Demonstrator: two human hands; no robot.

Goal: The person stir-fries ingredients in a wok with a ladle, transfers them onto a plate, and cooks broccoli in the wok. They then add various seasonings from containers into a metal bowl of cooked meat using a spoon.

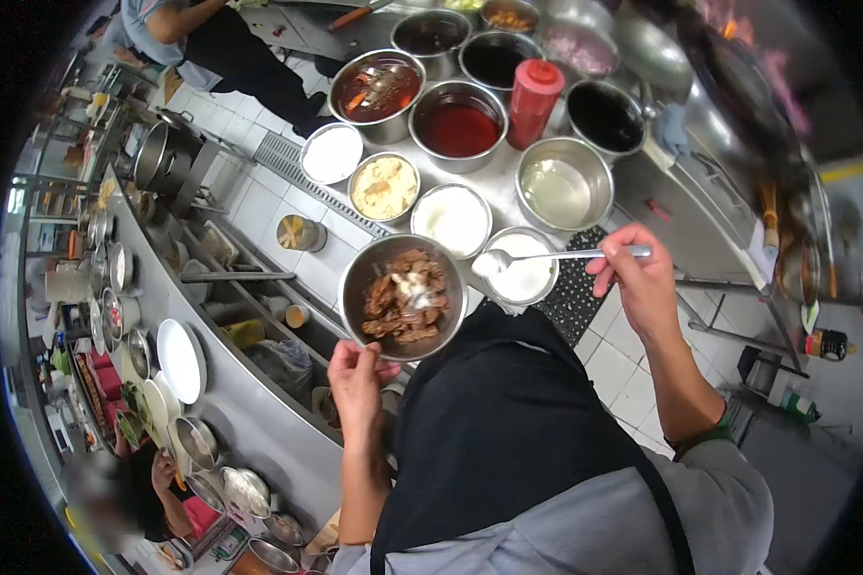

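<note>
My left hand (pixel 360 379) grips the near rim of a metal bowl (pixel 350 287), thumb over the edge. Inside the bowl lie brown strips of what looks like meat (pixel 393 305), topped with a patch of white powder (pixel 414 286). My right hand (pixel 633 273) is closed round the handle of a metal spoon (pixel 566 255). White powder sits on the spoon's tip, which is over a container of white powder (pixel 523 281). Just beyond are a second container of white powder (pixel 453 220) and one of pale yellow, crumbly stuff (pixel 384 187).
Pots of dark liquid (pixel 431 34) and red liquid (pixel 458 127), a red squeeze bottle (pixel 535 103) and a pot of clear liquid (pixel 565 184) crowd the counter ahead. Flames (pixel 734 29) show at upper right. Two other people stand at left, one by a plate-lined counter (pixel 259 422).
</note>
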